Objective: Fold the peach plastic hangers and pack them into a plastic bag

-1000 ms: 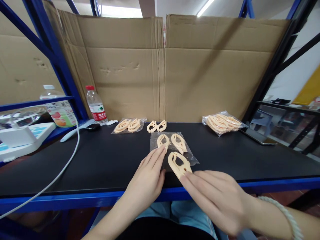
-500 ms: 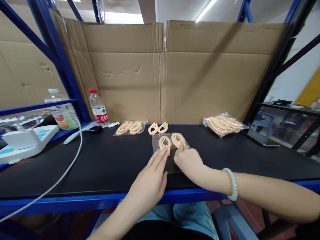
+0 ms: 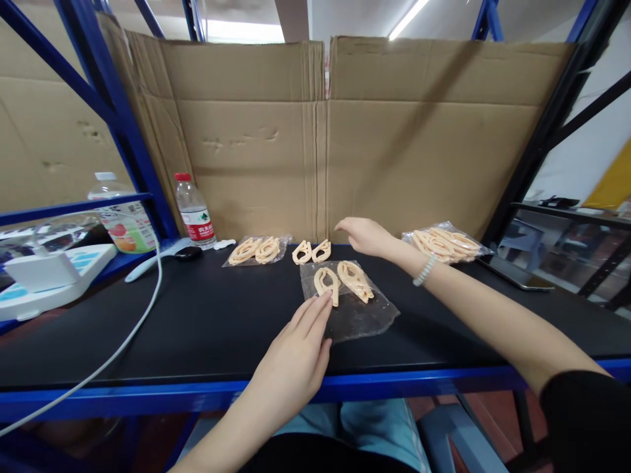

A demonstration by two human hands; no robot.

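Note:
A clear plastic bag (image 3: 362, 315) lies on the black shelf top (image 3: 197, 315) with peach plastic clips (image 3: 340, 280) inside its far end. My left hand (image 3: 298, 351) rests flat on the shelf, fingers stretched out, fingertips pressing the bag's left edge beside a clip. My right hand (image 3: 363, 234) is stretched forward above the shelf, fingers loosely apart and holding nothing. It hovers just right of two loose peach clips (image 3: 311, 251) at the foot of the cardboard wall.
A small sealed bag of clips (image 3: 255, 249) lies left of the loose pair, and a fuller bag of clips (image 3: 441, 244) at the back right. A water bottle (image 3: 193, 211), a white cable (image 3: 142, 309) and a tablet (image 3: 513, 272) are also here. Cardboard (image 3: 325, 138) closes the back.
My right hand slid a clip into the clear bag, let go, and has moved forward to the loose clips at the back. My left hand has stayed on the bag.

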